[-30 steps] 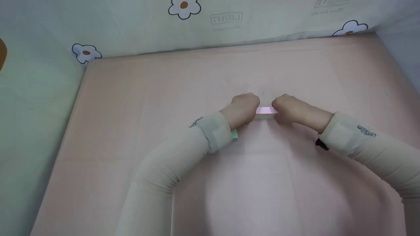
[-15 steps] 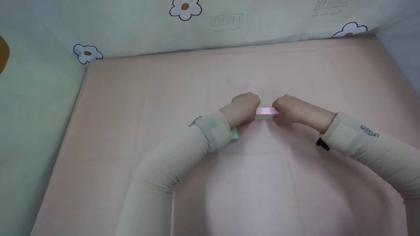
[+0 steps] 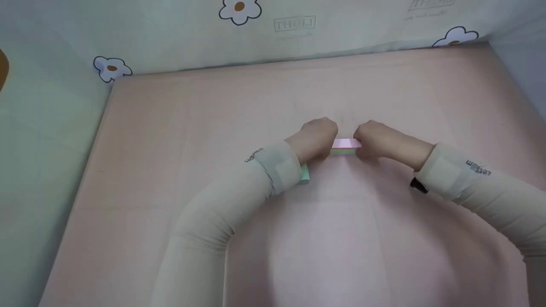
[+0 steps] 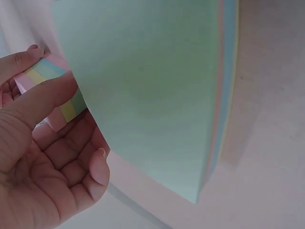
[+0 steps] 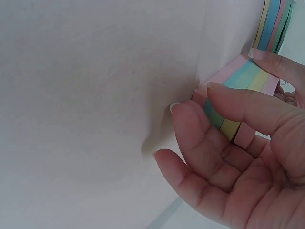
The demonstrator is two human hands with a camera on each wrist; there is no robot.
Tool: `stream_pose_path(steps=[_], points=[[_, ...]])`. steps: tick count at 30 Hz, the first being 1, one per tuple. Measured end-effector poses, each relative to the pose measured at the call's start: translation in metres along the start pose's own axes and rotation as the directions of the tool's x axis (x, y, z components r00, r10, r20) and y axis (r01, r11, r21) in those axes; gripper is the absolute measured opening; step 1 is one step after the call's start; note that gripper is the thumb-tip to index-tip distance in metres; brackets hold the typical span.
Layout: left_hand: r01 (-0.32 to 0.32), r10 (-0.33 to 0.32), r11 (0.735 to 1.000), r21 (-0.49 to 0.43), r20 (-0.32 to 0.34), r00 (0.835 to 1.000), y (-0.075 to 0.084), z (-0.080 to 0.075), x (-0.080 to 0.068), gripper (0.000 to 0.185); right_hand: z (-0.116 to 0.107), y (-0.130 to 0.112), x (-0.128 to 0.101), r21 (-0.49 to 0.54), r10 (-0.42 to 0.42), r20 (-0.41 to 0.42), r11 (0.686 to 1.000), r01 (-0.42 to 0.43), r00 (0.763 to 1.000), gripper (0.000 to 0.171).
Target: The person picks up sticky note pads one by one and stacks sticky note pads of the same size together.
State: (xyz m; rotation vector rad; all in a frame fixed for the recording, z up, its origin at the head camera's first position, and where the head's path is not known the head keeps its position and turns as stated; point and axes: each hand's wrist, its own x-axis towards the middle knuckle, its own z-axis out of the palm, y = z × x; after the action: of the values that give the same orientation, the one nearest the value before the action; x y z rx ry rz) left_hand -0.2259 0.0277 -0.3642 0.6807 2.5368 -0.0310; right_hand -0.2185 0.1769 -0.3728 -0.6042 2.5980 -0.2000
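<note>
A small block of sticky notes [image 3: 346,143], pink on top with pastel layers down its side, lies between my two hands. My left hand [image 3: 316,138] pinches its left end, and my right hand [image 3: 384,140] holds the right end. The left wrist view shows the left thumb [image 4: 55,95] against the striped side of the block [image 4: 71,107]. From the right wrist, curled fingers and thumb meet the layered side [image 5: 238,90]. A second sticky note stack [image 3: 304,175], green on top, sits partly hidden under my left wrist; its green face [image 4: 143,86] fills much of the left wrist view.
A pale pink cloth-covered surface [image 3: 179,140] spreads under both hands. Light fabric walls [image 3: 170,34] with flower prints rise at the back and sides. A small black piece [image 3: 419,186] shows below the right cuff.
Both hands keep their hold on the sticky note block, with only a very slight shift. The green-topped stack stays beneath the left wrist.
</note>
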Motion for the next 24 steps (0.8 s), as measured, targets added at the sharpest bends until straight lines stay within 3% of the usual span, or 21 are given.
stream_pose_path(steps=[18, 24], points=[[-0.004, 0.006, 0.999, 0.054, -0.04, 0.999, 0.0002, 0.0012, 0.0025, 0.024, -0.0005, -0.0019, 0.0007, -0.032, 0.033, -0.017, 0.999, -0.034, 0.999, 0.012], [0.001, 0.001, 0.998, 0.062, -0.036, 0.999, 0.0006, 0.0009, 0.0013, 0.021, -0.0004, -0.0012, -0.0004, 0.003, 0.027, -0.011, 1.0, -0.027, 1.0, 0.011]])
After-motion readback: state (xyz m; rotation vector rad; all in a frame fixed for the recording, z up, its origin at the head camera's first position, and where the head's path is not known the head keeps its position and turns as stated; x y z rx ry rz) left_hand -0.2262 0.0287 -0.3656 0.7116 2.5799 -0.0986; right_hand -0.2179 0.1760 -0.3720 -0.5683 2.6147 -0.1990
